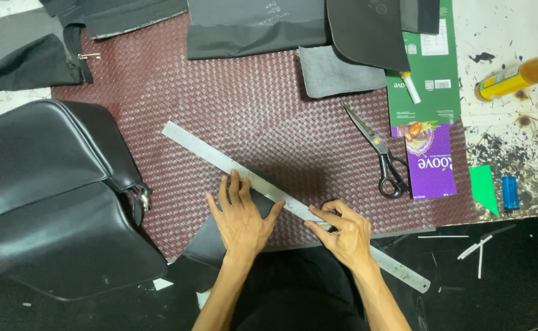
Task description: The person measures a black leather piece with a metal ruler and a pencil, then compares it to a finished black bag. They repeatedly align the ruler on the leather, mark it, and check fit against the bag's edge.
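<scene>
A long metal ruler lies diagonally across a maroon woven sheet on the table. My left hand lies flat, fingers spread, pressing a dark piece just below the ruler's edge. My right hand rests on the ruler nearer its lower right end, fingers curled against the edge; whether it holds a small tool I cannot tell.
A black leather bag sits at the left. Black-handled scissors lie right of the ruler, beside a flattened green and purple carton. Dark and grey leather pieces lie at the back. A yellow glue tube and blue lighter sit far right.
</scene>
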